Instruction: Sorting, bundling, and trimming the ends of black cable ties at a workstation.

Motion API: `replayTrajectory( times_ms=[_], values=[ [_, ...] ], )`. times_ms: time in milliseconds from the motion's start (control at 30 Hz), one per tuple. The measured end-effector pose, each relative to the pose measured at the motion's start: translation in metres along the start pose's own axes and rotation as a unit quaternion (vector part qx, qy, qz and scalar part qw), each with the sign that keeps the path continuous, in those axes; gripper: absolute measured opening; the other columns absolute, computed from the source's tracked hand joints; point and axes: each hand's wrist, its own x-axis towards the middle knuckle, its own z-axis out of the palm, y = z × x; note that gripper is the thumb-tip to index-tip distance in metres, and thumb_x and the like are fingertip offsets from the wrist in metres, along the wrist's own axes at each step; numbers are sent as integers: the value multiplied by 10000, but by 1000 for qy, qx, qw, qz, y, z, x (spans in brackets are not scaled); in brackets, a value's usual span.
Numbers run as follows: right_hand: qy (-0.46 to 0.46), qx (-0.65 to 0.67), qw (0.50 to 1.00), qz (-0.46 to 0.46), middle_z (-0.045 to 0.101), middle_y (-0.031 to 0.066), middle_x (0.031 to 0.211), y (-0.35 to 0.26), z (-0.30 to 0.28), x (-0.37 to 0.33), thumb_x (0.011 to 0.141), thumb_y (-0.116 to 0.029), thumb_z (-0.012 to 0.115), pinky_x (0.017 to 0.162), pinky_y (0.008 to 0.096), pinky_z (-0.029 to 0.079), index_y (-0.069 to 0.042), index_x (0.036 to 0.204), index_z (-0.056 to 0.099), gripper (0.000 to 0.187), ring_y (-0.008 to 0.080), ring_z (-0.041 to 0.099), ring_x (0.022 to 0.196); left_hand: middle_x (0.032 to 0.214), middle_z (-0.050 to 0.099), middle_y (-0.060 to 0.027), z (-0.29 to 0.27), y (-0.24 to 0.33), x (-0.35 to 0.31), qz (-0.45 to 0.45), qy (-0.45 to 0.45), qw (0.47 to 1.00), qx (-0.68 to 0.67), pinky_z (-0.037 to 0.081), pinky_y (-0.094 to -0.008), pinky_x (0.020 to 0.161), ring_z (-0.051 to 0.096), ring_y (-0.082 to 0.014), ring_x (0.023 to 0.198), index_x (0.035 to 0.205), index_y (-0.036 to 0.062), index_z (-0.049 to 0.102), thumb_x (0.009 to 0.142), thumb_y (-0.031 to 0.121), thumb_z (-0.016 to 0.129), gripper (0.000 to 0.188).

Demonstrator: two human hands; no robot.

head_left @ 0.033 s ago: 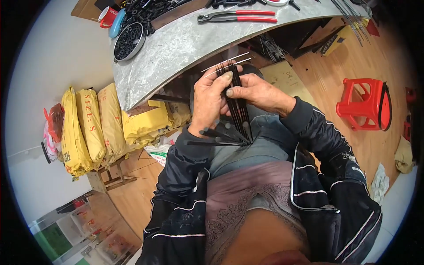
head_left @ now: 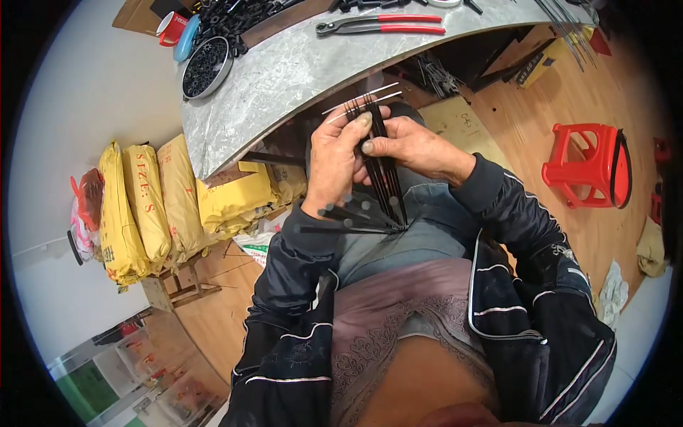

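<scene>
My left hand (head_left: 333, 160) and my right hand (head_left: 421, 149) are closed together round a bundle of thin black rods (head_left: 385, 178) above my lap. Both thumbs press on the bundle from the near side. Downward the rods run to a point on my jeans, where several other dark rods with rounded grey ends fan out to the left over my left sleeve. Two thin silvery wires (head_left: 384, 89) cross the tops of the rods just beyond my fingers. My fingertips behind the bundle are partly hidden.
On the grey table (head_left: 284, 82) ahead lie red-handled pincers (head_left: 413, 30), a bowl (head_left: 227, 73) of small black parts and a heap of black pieces (head_left: 228, 21). Yellow sacks (head_left: 146, 203) stand at the left. A red plastic stool (head_left: 621, 171) is on the floor at the right.
</scene>
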Motion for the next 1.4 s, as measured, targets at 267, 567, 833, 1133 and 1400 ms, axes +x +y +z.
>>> replayTrajectory(
  times_ms=[267,567,833,1133,1400],
  values=[
    [8,-12,1000,-6,681,144,880,-4,-5,12,944,-194,559,715,326,581,65,1025,595,274,212,683,785,913,675,-110,-8,2,27,-7,20,996,85,528,-243,599,623,-124,700,1054,-17,644,882,210,664,285],
    [-6,-183,982,-33,648,146,1117,-37,-23,-52,864,-210,660,915,327,488,37,1213,560,439,215,624,1039,821,685,-123,-22,-23,41,23,59,996,63,552,-278,646,659,-168,674,945,-18,646,872,145,663,180],
    [-171,-155,973,-28,649,158,1116,-19,48,-66,856,-20,604,935,323,477,20,1250,534,402,198,611,1067,823,670,-174,-57,-80,67,-70,78,994,29,564,-322,602,681,-245,691,977,-85,598,885,81,605,190],
    [83,-106,986,-97,677,157,902,-3,18,-50,942,-76,462,896,426,509,41,1048,580,197,331,655,969,824,664,-143,-164,-318,71,-386,11,918,-94,555,-460,669,664,-282,723,950,-2,624,880,140,555,173],
    [137,-58,985,-82,670,187,888,-7,7,-43,972,-113,471,882,471,513,36,996,588,191,378,653,950,888,690,-157,-122,-296,47,-560,35,827,-22,472,-431,612,662,-290,702,995,72,583,869,217,606,193]
  ],
)
